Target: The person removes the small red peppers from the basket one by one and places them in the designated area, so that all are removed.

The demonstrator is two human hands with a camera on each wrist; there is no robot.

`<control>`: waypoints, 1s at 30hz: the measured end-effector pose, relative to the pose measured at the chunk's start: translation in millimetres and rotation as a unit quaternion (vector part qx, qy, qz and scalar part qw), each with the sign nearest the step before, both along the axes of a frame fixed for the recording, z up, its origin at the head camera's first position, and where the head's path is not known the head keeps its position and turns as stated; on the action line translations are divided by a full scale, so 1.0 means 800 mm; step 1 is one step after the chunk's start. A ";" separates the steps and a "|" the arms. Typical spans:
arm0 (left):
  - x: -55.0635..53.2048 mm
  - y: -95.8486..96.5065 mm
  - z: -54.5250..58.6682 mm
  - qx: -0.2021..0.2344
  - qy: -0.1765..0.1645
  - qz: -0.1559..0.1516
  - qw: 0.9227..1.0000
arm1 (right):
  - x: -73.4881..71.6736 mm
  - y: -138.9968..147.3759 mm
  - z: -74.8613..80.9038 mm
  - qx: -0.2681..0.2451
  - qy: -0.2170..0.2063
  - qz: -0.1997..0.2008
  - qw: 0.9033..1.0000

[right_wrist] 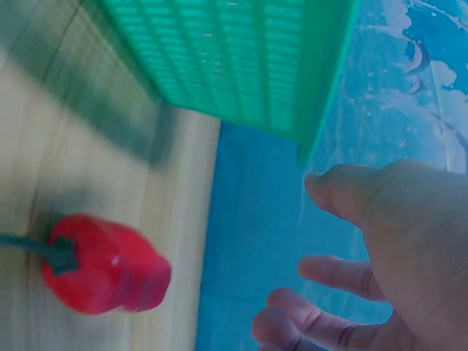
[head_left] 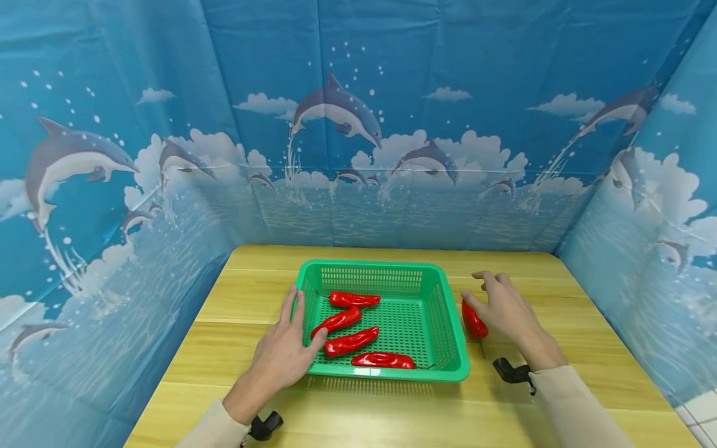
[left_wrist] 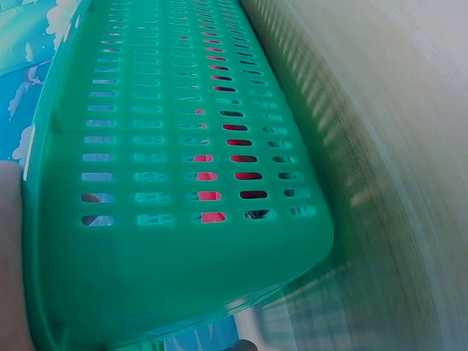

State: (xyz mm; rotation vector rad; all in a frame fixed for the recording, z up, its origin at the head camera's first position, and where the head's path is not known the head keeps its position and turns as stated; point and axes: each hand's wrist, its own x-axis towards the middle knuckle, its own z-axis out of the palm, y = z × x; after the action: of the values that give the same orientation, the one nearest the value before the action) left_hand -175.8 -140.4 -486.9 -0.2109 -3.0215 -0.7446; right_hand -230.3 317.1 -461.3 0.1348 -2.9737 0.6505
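A green plastic basket (head_left: 455, 348) with slotted walls stands on the table. Inside it lie several shiny red peppers (head_left: 351, 342). My left hand (head_left: 285, 351) holds the basket's left rim, thumb over the inner side and fingers along the edge; its fingertips are partly hidden. In the left wrist view, the basket's front wall (left_wrist: 183, 270) fills much of the picture, with red showing through the slots. To the basket's right, my right hand (head_left: 506, 311) hovers with fingers spread, above a single red pepper (head_left: 473, 321). The right wrist view shows this pepper (right_wrist: 110, 263) apart from the fingers, its green stem outward.
The yellow wood-grain table (head_left: 224, 311) extends around the basket. Blue dolphin-print curtains (head_left: 392, 205) enclose the back and both sides. A black wrist mount (head_left: 512, 371) is on the right wrist, another (head_left: 266, 426) on the left.
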 end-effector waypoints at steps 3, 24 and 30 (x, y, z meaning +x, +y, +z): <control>0.000 0.000 0.000 0.000 0.000 0.001 1.000 | 0.000 -0.006 0.004 0.002 0.004 0.003 1.000; 0.000 -0.001 0.000 0.006 0.007 0.003 1.000 | 0.008 -0.049 0.037 0.011 0.065 0.072 0.995; -0.001 -0.001 -0.001 0.008 0.010 0.005 1.000 | 0.010 -0.056 0.042 0.023 0.068 0.096 0.993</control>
State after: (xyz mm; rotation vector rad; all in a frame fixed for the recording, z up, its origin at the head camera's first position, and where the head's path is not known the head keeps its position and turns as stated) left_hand -176.3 -140.9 -488.0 -0.2029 -2.9953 -0.7597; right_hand -221.9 272.2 -428.1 0.4531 -2.8670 0.5675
